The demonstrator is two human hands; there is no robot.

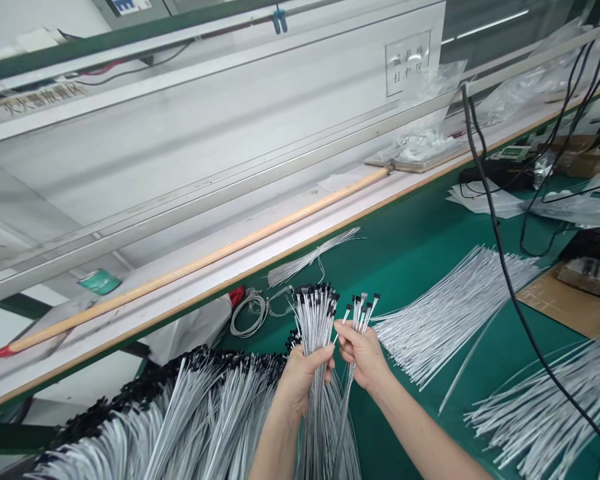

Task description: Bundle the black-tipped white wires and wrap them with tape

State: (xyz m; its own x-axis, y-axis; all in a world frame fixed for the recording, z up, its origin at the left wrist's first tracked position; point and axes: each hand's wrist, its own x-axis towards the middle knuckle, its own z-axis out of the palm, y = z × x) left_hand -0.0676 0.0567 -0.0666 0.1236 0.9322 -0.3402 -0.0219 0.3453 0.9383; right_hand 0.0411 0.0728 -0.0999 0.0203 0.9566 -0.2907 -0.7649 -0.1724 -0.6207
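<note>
My left hand [300, 387] is shut around a thick bundle of thin grey-white wires [320, 333], whose black-capped ends stick up above my fist. My right hand [360, 357] pinches a smaller bunch of the same wires [361, 315], close beside the big bundle. The two hands nearly touch. Their lower lengths hang down together over the green work mat [420, 427]. A large heap of black-tipped wires [190, 413] lies just left of my left hand, and a spread fan of wires [453, 310] lies right of my right hand.
More loose wires [545, 417] lie at lower right, and a tied bundle [313, 257] and a coiled cable [249, 315] sit at the mat's far edge. A black cable [500, 233] crosses the right side. A long wooden rod [195, 267] lies along the white shelf beyond.
</note>
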